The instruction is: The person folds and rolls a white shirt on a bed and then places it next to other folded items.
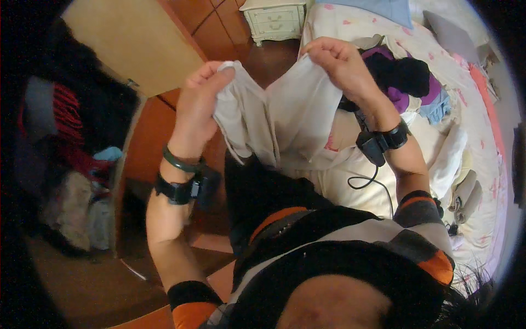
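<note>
Both hands hold up a thin white garment (302, 98) in front of my body, stretched between them with a V-shaped dip along its upper edge. My left hand (197, 105) pinches its left upper corner, where the cloth hangs in gathered folds. On the other side, my right hand (343, 68) grips the right upper corner between thumb and fingers. The lower part of the cloth hangs near my dark trousers (263, 189); which kind of garment it is, I cannot tell.
A bed (448, 37) with a floral sheet lies to the right, bearing a heap of clothes (400, 78) and rolled clothes (468, 197). At left stands an open wardrobe (74, 164) with its door (135, 41) ajar. A white nightstand (274, 20) is ahead. A cable (384, 187) hangs from my right wrist device.
</note>
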Available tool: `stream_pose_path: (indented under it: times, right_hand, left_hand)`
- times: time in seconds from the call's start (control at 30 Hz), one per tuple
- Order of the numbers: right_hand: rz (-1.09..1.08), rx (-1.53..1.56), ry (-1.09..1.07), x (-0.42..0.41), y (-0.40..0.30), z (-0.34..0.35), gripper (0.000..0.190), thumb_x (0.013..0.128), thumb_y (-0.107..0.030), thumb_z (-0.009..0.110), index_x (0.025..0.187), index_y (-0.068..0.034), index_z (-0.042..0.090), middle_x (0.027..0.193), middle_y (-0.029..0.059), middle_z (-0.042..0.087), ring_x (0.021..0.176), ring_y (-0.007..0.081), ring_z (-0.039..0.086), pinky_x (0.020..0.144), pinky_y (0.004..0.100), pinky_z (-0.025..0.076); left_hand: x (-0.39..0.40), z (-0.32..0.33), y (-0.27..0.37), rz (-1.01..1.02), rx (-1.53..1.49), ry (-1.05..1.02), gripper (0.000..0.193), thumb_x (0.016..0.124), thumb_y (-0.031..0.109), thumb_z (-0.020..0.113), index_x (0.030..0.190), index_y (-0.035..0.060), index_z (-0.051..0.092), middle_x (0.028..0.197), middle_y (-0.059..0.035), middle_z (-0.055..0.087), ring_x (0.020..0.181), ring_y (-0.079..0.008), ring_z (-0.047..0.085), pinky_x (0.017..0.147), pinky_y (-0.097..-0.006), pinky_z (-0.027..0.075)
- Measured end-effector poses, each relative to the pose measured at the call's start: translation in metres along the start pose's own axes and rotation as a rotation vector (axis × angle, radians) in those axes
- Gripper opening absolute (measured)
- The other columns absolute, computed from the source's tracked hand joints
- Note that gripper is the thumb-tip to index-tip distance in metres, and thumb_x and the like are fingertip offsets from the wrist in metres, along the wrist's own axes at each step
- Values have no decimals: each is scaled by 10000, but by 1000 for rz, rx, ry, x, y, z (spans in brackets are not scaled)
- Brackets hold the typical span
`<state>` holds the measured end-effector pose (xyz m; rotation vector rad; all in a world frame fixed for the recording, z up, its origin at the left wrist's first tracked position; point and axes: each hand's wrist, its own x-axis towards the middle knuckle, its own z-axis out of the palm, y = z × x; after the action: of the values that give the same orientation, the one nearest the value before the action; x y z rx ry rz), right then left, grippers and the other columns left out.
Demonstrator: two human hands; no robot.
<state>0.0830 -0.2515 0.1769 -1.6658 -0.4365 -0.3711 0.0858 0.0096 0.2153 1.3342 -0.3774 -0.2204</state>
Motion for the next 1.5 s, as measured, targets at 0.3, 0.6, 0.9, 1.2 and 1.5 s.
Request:
stream_pose_path:
  times: [0.3, 0.6, 0.9, 1.2, 1.5]
  right_hand:
    - [49, -437, -310, -13, -13, -54, 148, 834, -149, 605, 801, -5, 617, 685, -19, 582, 661, 62, 513, 589, 221, 432]
    - [-53, 190, -340, -37, -22, 10, 206, 850, -132, 611, 996, 10, 584, 892, 31, 636, 814, 81, 572, 721, 225, 465]
    - [83, 61, -466, -44, -16, 5, 99, 820, -46, 608, 913, -14, 597, 813, -32, 599, 741, 17, 529, 690, 167, 422]
    - [8, 580, -142, -50, -18, 13, 29, 853, -77, 574, 859, -52, 559, 764, -43, 572, 670, 24, 505, 601, 180, 407]
    - [71, 384, -60, -58, -29, 13, 28, 855, -75, 570, 850, -53, 554, 711, -70, 535, 621, -9, 440, 542, 157, 346]
  left_hand:
    - [17, 31, 37, 134, 73, -161, 135, 835, 88, 583, 949, 17, 597, 854, -34, 632, 793, -105, 598, 720, -241, 477]
    - [24, 59, 32, 134, 288, -268, 118, 863, 142, 566, 944, 64, 600, 834, -3, 634, 737, -82, 592, 664, -224, 472]
    - [15, 56, 25, 131, 82, -241, 116, 829, 95, 590, 926, 32, 603, 856, -9, 626, 773, -72, 576, 706, -213, 447]
    - [2, 64, -6, -15, 129, -211, 158, 839, 166, 576, 943, 49, 556, 823, -3, 588, 761, -78, 538, 688, -216, 429]
    - [-4, 71, -41, 140, 419, -294, 156, 802, 65, 622, 935, 21, 552, 823, 0, 596, 741, -63, 543, 679, -212, 448]
